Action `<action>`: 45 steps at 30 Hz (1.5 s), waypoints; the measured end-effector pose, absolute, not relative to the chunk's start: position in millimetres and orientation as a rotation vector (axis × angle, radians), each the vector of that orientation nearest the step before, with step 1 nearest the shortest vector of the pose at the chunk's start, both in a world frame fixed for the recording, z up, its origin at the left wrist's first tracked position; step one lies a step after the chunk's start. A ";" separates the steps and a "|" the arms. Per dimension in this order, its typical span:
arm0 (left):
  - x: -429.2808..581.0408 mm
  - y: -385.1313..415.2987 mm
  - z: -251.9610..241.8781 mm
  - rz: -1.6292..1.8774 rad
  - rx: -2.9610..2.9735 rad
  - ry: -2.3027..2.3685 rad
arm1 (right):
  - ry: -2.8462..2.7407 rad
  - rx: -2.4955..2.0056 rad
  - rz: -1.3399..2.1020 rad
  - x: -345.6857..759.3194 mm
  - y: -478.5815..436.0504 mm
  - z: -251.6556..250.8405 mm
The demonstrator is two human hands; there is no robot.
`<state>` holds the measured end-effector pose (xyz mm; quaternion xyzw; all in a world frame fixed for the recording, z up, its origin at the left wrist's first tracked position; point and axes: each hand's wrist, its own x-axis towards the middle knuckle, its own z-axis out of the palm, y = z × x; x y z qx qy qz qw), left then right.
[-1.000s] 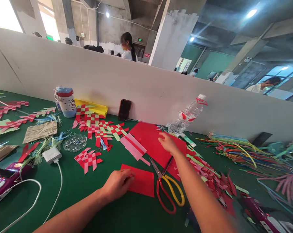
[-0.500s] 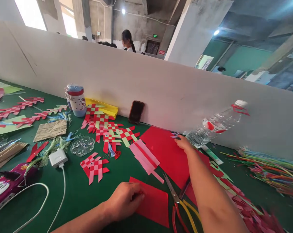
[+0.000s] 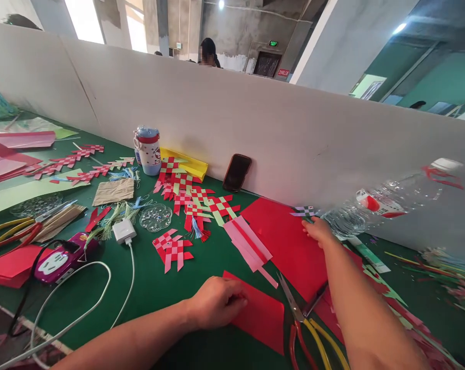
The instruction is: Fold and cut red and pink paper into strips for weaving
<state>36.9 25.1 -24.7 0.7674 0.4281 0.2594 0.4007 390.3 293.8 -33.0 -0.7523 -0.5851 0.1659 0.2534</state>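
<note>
My left hand (image 3: 219, 303) is curled closed at the left edge of a red paper rectangle (image 3: 259, 316). What is inside its fingers, if anything, is hidden. Stretched forward, my right hand (image 3: 320, 232) pinches at a small woven paper fish (image 3: 303, 211) with purple and green checks, just left of a clear plastic bottle (image 3: 382, 203). Beneath that hand lies a large red sheet (image 3: 273, 234). Between my arms are scissors (image 3: 296, 308) with red and yellow handles, blades apart. Pink paper pieces (image 3: 245, 244) overlap the sheet's left side.
Several red, pink and green woven fish (image 3: 193, 198) lie beside a cup (image 3: 149, 151) and a phone (image 3: 237, 172) at the partition. A bead dish (image 3: 155, 218), a charger (image 3: 123, 231) and a purple power strip (image 3: 64, 259) are at left. Thin colourful strips (image 3: 451, 277) lie at right.
The view has swung left, so the table's things appear farther right and more of the left side shows. My right hand stays by the small fish; my left hand stays by the red paper.
</note>
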 end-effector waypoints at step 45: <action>39.1 21.4 -27.8 0.669 2.018 1.046 | -1.041 -1.362 1.288 340.0 235.4 17.9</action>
